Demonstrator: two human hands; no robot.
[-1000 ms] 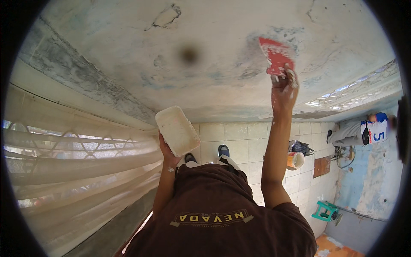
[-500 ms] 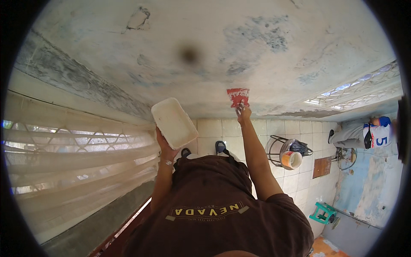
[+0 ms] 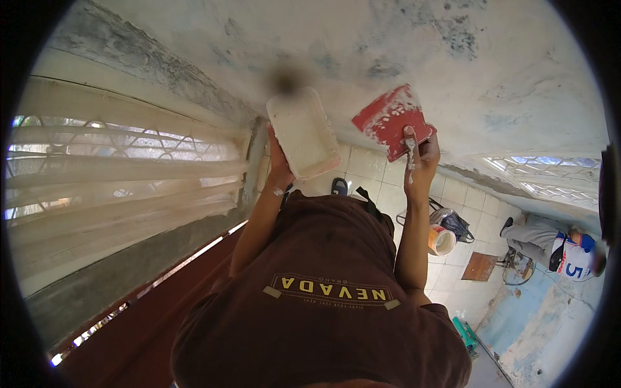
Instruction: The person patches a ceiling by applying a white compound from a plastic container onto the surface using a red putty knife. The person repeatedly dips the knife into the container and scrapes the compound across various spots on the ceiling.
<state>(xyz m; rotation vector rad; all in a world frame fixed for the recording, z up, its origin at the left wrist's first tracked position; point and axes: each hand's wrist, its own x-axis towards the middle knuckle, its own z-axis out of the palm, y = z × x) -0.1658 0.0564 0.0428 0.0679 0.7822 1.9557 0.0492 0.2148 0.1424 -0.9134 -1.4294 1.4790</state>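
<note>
My left hand is closed around the side of a white rectangular plastic tub whose inside is coated with pale filler. The tub is tilted, its opening facing up toward me. In my right hand is a red putty spreader, gripped with the thumb on top and its wide blade pointing up and left. White filler is smeared over the blade and over my thumb. Spreader and tub are apart, at about the same height. Beyond them rises a patchy plastered wall.
Sheer curtains hang over a window on the left. At right, a stool carries a bucket and a dark plastic bag. Farther right is another person. A green plastic stool stands at lower right on the tiled floor.
The spreader has come away from the wall, nearer to me, and turned so its blade points left. The tub has moved up and to the right. My view has turned somewhat.
</note>
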